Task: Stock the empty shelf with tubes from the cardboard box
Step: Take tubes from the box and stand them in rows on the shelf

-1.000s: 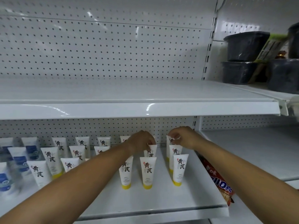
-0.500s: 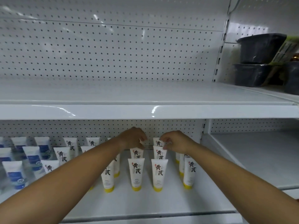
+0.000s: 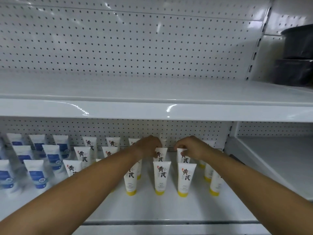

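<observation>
A: What's hard to make out?
B: Forearms cover some white tubes point(image 3: 161, 177). The blue-labelled tubes point(image 3: 38, 173) at the shelf's point(image 3: 152, 209) left edge are blurred.
A: And each grip?
B: The left hand point(image 3: 149, 145) pinches a tube point(image 3: 160, 154) by its top, and the right hand point(image 3: 191, 147) pinches a second tube point(image 3: 183, 159), both near the shelf's back. The tubes stand on yellow caps and carry black characters.

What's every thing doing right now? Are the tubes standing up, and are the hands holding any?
left tube, upright, bottom hidden.
right tube, upright, bottom hidden.
left hand, pinching the left tube's top.
right hand, pinching the right tube's top.
yellow tubes, standing on their caps in rows.
blue tubes, standing upright, blurry.
black tubs, stacked one on another.
</observation>
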